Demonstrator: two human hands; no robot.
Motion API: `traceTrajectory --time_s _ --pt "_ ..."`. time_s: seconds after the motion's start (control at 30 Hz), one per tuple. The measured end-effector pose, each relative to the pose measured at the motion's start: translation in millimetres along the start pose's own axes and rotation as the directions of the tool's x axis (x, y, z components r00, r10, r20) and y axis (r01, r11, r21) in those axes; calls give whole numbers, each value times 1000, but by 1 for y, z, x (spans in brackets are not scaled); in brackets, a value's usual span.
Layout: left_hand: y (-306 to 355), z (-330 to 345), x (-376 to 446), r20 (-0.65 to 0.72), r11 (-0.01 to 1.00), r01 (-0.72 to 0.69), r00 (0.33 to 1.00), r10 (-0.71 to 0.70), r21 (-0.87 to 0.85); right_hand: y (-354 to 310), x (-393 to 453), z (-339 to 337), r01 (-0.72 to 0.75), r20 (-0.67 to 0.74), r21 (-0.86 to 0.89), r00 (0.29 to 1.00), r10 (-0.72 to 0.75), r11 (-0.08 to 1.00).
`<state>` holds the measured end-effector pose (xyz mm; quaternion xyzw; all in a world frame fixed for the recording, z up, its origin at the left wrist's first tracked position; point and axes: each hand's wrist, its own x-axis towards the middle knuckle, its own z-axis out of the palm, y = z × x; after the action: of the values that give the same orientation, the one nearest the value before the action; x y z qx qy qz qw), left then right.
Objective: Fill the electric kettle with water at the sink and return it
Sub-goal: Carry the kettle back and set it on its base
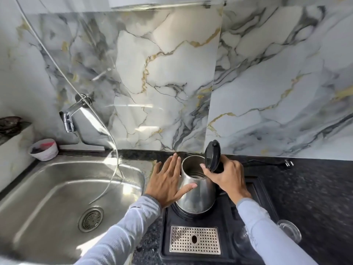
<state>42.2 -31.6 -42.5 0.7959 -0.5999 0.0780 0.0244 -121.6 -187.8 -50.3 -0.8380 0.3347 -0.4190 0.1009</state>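
Observation:
A steel electric kettle [196, 196] stands on its black base on a black tray [254, 190], right of the steel sink [57, 188]. Its black lid [212, 157] is flipped up and the mouth is open. My right hand [227, 176] is wrapped around the kettle's handle at the back right, thumb near the rim. My left hand [168, 182] lies flat against the kettle's left side, fingers spread. A chrome tap [69, 117] juts from the marble wall above the sink's back left.
A thin hose [112, 142] hangs from the upper left down into the sink. A small white bowl [43, 149] sits behind the sink. A perforated drip grate [194, 240] lies in the tray's front. A glass [289, 231] stands at right; a plug [287, 163] lies on the dark counter.

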Motion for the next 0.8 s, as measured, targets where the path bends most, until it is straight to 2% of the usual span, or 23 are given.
traceTrajectory --time_s 0.23,0.47,0.6,0.8 --pt "0 4 -5 -3 1000 3 1000 -3 1 7 -3 -1 88 84 -11 993 -86 996" --pt "0 5 -4 -114 996 -9 994 -1 -88 10 -3 -18 194 323 0 929 -183 981" --pt "2 4 -6 -122 998 -37 992 30 -57 11 -2 -24 201 433 -24 885 -171 979" --pt "4 6 -7 -109 999 -4 994 -2 -54 6 -3 -29 202 465 -147 878 -113 968"
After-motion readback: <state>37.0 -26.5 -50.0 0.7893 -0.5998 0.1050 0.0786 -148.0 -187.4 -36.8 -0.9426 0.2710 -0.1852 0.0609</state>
